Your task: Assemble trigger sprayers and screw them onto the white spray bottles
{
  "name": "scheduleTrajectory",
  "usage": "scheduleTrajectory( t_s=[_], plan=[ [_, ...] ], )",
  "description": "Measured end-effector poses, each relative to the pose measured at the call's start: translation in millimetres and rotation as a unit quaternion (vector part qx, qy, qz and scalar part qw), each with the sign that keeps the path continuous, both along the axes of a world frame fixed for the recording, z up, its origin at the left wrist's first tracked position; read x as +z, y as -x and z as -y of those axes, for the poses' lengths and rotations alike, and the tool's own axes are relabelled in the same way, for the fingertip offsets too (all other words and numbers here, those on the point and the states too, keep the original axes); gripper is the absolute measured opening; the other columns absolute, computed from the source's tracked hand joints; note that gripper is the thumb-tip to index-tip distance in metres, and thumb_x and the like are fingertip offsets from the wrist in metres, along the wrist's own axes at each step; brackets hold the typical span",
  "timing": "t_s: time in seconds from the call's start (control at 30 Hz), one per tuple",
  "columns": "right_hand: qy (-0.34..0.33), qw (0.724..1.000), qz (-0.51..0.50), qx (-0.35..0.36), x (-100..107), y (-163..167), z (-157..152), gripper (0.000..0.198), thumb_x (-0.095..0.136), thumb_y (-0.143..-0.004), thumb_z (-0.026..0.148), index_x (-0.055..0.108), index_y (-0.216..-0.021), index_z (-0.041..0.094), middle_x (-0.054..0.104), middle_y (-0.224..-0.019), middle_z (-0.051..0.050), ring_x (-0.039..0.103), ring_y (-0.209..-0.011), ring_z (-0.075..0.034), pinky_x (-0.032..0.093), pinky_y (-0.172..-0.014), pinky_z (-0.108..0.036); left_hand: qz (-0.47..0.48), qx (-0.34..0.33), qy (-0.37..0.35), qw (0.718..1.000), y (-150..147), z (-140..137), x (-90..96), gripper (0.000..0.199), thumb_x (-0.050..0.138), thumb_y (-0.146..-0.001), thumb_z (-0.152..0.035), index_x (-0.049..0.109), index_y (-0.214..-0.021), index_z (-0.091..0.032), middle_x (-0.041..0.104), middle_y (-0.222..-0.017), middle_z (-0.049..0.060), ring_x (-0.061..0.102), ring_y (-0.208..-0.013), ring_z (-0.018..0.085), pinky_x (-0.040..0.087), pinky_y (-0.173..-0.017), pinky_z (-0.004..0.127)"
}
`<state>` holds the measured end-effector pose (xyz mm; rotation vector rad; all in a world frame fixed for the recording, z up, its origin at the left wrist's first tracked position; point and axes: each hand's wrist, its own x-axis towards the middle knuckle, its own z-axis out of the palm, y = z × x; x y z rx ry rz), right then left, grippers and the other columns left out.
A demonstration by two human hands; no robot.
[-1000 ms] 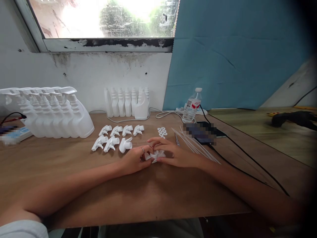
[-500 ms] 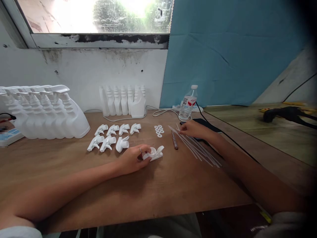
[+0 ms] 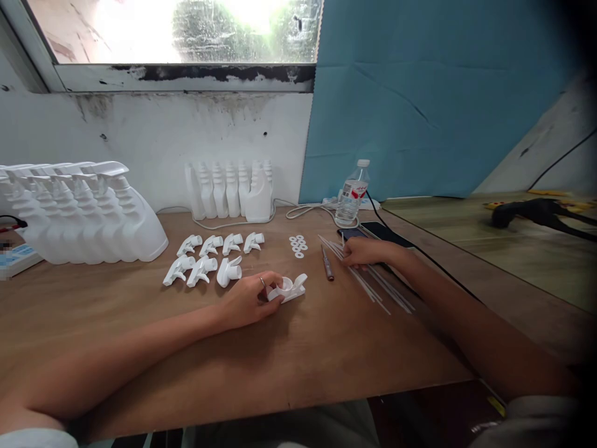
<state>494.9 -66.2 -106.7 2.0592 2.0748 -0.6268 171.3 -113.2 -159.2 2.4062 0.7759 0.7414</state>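
My left hand [image 3: 249,302], a ring on one finger, is closed on a white trigger spray head [image 3: 297,289] lying on its back low over the table, its round opening facing up. Over a loose bundle of thin clear plastic tubes [image 3: 366,290] my right hand [image 3: 367,250] has its fingers pinched together. One tube's tip pokes up beside those fingertips, which seem to grip it. A brown pen [image 3: 328,267] lies left of the tubes. Small white ring washers [image 3: 296,246] are grouped farther left. Several more spray heads [image 3: 204,271] lie in two rows beyond my left hand.
Large white bottles [image 3: 107,214] stand in a row at the left, with more white bottles [image 3: 259,193] against the wall. A water bottle [image 3: 351,198], cables and a dark phone [image 3: 387,234] are at the back right. The table's front edge runs near my body.
My right hand has moved slightly toward me over the tubes, and some tubes have shifted. My left hand keeps its hold on the spray head. The whole view has drifted slightly.
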Motion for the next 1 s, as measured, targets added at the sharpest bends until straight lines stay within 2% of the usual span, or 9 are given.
scheduleTrajectory(
  t_s=[0.17, 0.23, 0.27, 0.3, 0.37, 0.43, 0.5, 0.63, 1.0],
  plan=[
    [-0.053, 0.998, -0.023, -0.011, 8.4, 2.8, 4.6, 0.029, 0.055, -0.078, 0.027, 0.05, -0.051, 0.017, 0.057, -0.046, -0.004, 0.054, -0.04, -0.013, 0.042, -0.051, -0.024, -0.004, 0.02, 0.022, 1.0, 0.6, -0.2, 0.4, 0.034, 0.059, -0.082, -0.03, 0.049, -0.113, -0.021, 0.062, -0.083, -0.001, 0.056, -0.066, 0.01, 0.044, -0.064, 0.022],
    [-0.101, 0.986, -0.13, -0.023, 13.9, 7.6, 8.2, 0.03, 0.052, -0.081, 0.034, 0.048, -0.057, 0.018, 0.057, -0.046, -0.002, 0.052, -0.037, -0.012, 0.038, -0.045, -0.024, -0.001, 0.017, 0.026, 1.0, 0.5, -0.5, -0.4, 0.035, 0.059, -0.082, -0.029, 0.05, -0.115, -0.02, 0.061, -0.081, -0.001, 0.055, -0.066, 0.01, 0.044, -0.063, 0.022],
    [-0.124, 0.967, -0.22, -0.018, 16.7, 12.1, 10.9, 0.027, 0.053, -0.082, 0.037, 0.048, -0.062, 0.019, 0.059, -0.05, -0.002, 0.053, -0.038, -0.012, 0.037, -0.043, -0.023, 0.0, 0.014, 0.026, 1.0, 0.4, -0.7, -1.0, 0.035, 0.058, -0.082, -0.029, 0.051, -0.115, -0.02, 0.06, -0.079, -0.001, 0.054, -0.065, 0.01, 0.043, -0.062, 0.021],
    [-0.144, 0.936, -0.322, -0.003, 19.2, 18.0, 14.3, 0.024, 0.056, -0.081, 0.039, 0.048, -0.069, 0.019, 0.062, -0.056, -0.002, 0.055, -0.04, -0.013, 0.038, -0.042, -0.024, 0.002, 0.011, 0.026, 1.0, 0.2, -0.9, -1.6, 0.035, 0.058, -0.082, -0.029, 0.052, -0.116, -0.02, 0.059, -0.078, -0.002, 0.053, -0.065, 0.01, 0.043, -0.062, 0.021],
    [-0.168, 0.847, -0.501, 0.053, 23.0, 33.7, 23.2, 0.024, 0.064, -0.079, 0.039, 0.049, -0.083, 0.021, 0.067, -0.071, -0.002, 0.062, -0.052, -0.015, 0.046, -0.048, -0.026, 0.007, 0.003, 0.024, 1.0, -0.1, -1.5, -2.6, 0.034, 0.058, -0.083, -0.028, 0.054, -0.115, -0.02, 0.057, -0.075, -0.002, 0.052, -0.063, 0.01, 0.041, -0.06, 0.021],
    [-0.191, 0.775, -0.593, 0.106, 23.7, 52.4, 33.6, 0.025, 0.068, -0.079, 0.035, 0.049, -0.09, 0.022, 0.067, -0.082, -0.002, 0.066, -0.062, -0.016, 0.052, -0.06, -0.03, 0.017, -0.007, 0.02, 1.0, -0.4, -2.0, -3.2, 0.032, 0.058, -0.083, -0.028, 0.056, -0.114, -0.019, 0.059, -0.08, 0.0, 0.051, -0.063, 0.009, 0.041, -0.059, 0.02],
    [-0.206, 0.742, -0.622, 0.143, 21.1, 70.3, 43.8, 0.021, 0.066, -0.083, 0.032, 0.05, -0.092, 0.022, 0.066, -0.084, -0.002, 0.066, -0.066, -0.016, 0.054, -0.066, -0.033, 0.03, -0.02, 0.015, 0.999, -0.7, -2.6, -3.3, 0.03, 0.057, -0.083, -0.026, 0.057, -0.112, -0.019, 0.062, -0.091, 0.002, 0.05, -0.064, 0.009, 0.042, -0.06, 0.021],
    [-0.207, 0.738, -0.615, 0.185, 11.2, 92.8, 57.5, 0.015, 0.061, -0.089, 0.029, 0.05, -0.094, 0.021, 0.065, -0.09, -0.003, 0.066, -0.072, -0.015, 0.053, -0.072, -0.033, 0.048, -0.043, 0.014, 0.998, -0.9, -3.4, -3.0, 0.028, 0.057, -0.082, -0.02, 0.056, -0.11, -0.019, 0.062, -0.105, 0.004, 0.05, -0.065, 0.008, 0.043, -0.063, 0.021],
    [-0.191, 0.764, -0.585, 0.193, 7.8, 98.7, 67.8, 0.017, 0.057, -0.091, 0.033, 0.047, -0.1, 0.021, 0.061, -0.094, -0.003, 0.065, -0.078, -0.014, 0.052, -0.072, -0.03, 0.041, -0.049, 0.023, 0.998, -2.0, -1.3, -0.5, 0.031, 0.055, -0.08, -0.015, 0.056, -0.111, -0.019, 0.06, -0.105, 0.004, 0.05, -0.068, 0.009, 0.043, -0.062, 0.02]
  ],
)
